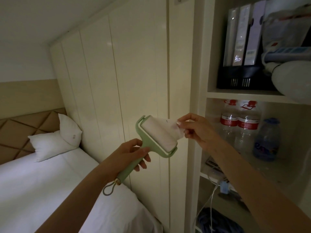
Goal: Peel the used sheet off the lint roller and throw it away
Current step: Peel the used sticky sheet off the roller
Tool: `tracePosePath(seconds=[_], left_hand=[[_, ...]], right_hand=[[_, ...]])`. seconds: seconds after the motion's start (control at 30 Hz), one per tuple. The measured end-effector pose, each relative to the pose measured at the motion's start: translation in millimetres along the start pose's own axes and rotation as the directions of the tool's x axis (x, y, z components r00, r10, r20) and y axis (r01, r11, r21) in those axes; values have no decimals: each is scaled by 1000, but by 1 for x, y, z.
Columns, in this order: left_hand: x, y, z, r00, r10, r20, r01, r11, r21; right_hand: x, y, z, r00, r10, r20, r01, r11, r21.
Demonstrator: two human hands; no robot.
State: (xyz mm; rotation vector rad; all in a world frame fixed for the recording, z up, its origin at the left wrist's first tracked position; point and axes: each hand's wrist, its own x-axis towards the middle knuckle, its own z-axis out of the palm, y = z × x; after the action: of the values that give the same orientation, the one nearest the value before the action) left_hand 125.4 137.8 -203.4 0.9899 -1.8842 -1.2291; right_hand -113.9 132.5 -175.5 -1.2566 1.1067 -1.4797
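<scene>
Both bare forearms reach up from the near edge, so this is happening in mid-air, over nothing in particular. Nearest to us, the left hand (133, 153) is wrapped round the pale green plastic handle of the lint roller (156, 140), fingers curled under and thumb laid along the top, closed firmly on it. A small grey cord loop (109, 189) dangles from the handle's butt end. The roller head is tilted, its white drum angled up and to the right.

Just right of the drum, the right hand (196, 130) has the used white sticky sheet (173, 128) pinched between thumb and fingertips, clamped on its loose edge. The wrist is cocked and the forearm runs back down to the near right corner. The sheet is lifted off only at that right end; the rest looks wrapped on the drum, so I'd call the peel barely started. It has to come all the way round and tear free, and then the binning is left. No bin shows anywhere from here, so I can't say where it will go.

Below left lies the white-sheeted bed (50, 182), with two white pillows (55, 142) propped against the tan quilted headboard (20, 128) further back. Behind the hands stands the cream panelled wardrobe door (134, 73). To the far right, open shelves (235, 95) carry clear water bottles with red caps (239, 125) and, higher up, upright binders in a black file holder (244, 47).
</scene>
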Motion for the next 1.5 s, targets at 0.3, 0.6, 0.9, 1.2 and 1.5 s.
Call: tracePosePath(seconds=[0.3,0.6,0.9,1.2,1.5], left_hand=[[5,-2,3,998,52,29,-53,998,41],[9,0,-2,1000,23,-12,-23,1000,-21],[8,-9,-14,994,-26,-103,16,995,-100],[3,-6,-5,999,29,-42,-30,999,-25],[1,-7,-8,999,27,-43,-26,1000,14]], right_hand=[[1,1,5,982,-92,165,146,921,-360],[3,-1,5,978,-157,139,181,966,-186],[6,-5,-13,946,-17,322,-59,973,224],[3,-3,2,981,-64,184,120,944,-309],[6,-3,6,976,-156,154,174,978,-114]])
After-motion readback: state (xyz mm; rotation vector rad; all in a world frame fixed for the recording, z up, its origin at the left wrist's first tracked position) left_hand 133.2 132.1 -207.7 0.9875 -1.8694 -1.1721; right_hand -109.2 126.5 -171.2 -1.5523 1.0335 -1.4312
